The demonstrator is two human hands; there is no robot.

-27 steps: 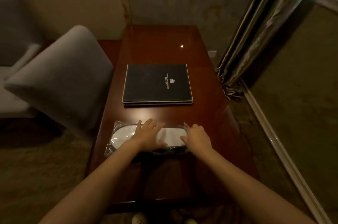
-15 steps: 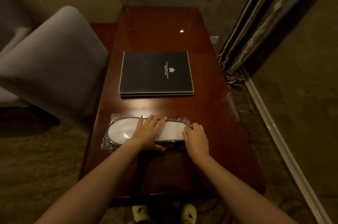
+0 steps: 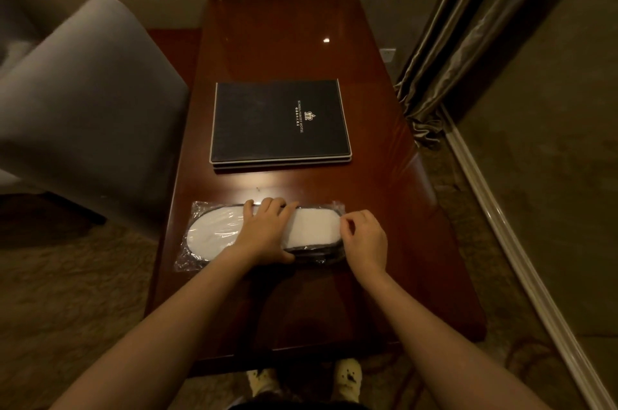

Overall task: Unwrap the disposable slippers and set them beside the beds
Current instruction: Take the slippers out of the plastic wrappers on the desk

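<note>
— On the near half of the wooden table (image 3: 384,195), crosswise, lies the pack of slippers (image 3: 314,225), white soles up inside a clear plastic wrapper (image 3: 197,209). How would you open it from here?

— Much as the hands are set. The left hand (image 3: 264,232) lies spread flat across the middle, fingers over the far edge, thumb at the near edge, pinning the pack down. The right hand (image 3: 364,239) is at the right-hand end, thumb and forefinger drawn together on the film there. I'd keep the left pressing firmly so nothing slides on the polished top, then pull the pinched film outward and away, tearing at the seam instead of stretching it.

— Is that pinch really gripping plastic?

— It looks so, but the film is thin and glossy in dim light; I can't tell whether any is caught, or whether that end is sealed or already open.

— And the slippers themselves?

— Only the top sole shows; a dark edge beneath suggests a second. The left hand covers the middle. No bed is in view, just a black folder (image 3: 281,122) farther up the table, a grey chair (image 3: 90,102) at left and a curtain (image 3: 468,41) at right.
</note>
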